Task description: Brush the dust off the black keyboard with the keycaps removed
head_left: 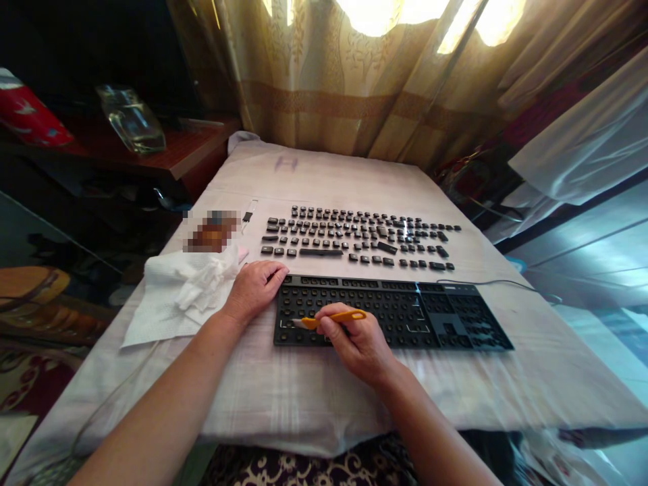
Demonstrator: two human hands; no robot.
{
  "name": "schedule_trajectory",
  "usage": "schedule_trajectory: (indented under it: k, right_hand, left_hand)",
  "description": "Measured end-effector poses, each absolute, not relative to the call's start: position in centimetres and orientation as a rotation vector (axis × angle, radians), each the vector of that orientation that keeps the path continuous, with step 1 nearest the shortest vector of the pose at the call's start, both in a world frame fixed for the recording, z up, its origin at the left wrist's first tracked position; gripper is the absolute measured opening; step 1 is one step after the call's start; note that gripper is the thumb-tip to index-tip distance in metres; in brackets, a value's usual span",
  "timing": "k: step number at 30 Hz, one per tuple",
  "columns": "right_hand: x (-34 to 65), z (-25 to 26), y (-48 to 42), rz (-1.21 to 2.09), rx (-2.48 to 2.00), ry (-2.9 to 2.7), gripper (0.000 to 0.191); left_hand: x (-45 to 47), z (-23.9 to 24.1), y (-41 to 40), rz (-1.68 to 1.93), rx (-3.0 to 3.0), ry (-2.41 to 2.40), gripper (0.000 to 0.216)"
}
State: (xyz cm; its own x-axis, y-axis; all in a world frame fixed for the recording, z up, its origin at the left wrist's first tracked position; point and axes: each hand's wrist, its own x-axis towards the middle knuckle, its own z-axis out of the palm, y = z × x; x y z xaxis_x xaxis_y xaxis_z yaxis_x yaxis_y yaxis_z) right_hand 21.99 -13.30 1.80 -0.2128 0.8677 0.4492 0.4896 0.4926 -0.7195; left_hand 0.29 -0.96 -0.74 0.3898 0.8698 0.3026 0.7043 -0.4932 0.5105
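A black keyboard (354, 307) with its keycaps off lies on the cloth-covered table. My right hand (357, 341) is closed around a small brush (308, 323) with a yellow-orange handle and pale bristles. The bristle end points left, over the lower left part of the bare key bed. At the keyboard's upper left corner, my left hand (257, 287) holds the edge with curled fingers; some fingertips are hidden. Beyond the keyboard, the removed keycaps (324, 233) are laid out in rows, including a long space bar (320, 253).
Crumpled white tissue (202, 287) lies left of my left hand, beside a blurred-out item (212, 233). A cable (491, 282) runs right from the keyboard. On a wooden desk (195, 145) at the back left stand a glass jar (134, 121) and a red container (33, 115). Curtains (329, 81) hang behind.
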Motion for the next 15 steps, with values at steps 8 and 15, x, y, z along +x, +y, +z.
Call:
schedule_trajectory:
  k: [8,15]
  right_hand:
    - [21.7,1.4,-12.7,0.509,-1.168,-1.582,0.015]
    - [21.4,1.3,-12.3,0.154,-1.120,-1.671,0.011]
  left_hand:
    - [0.3,-0.5,-1.0,0.766,2.346,1.373,0.033]
    - [0.3,-0.4,-1.1,0.790,2.341,1.375,0.032]
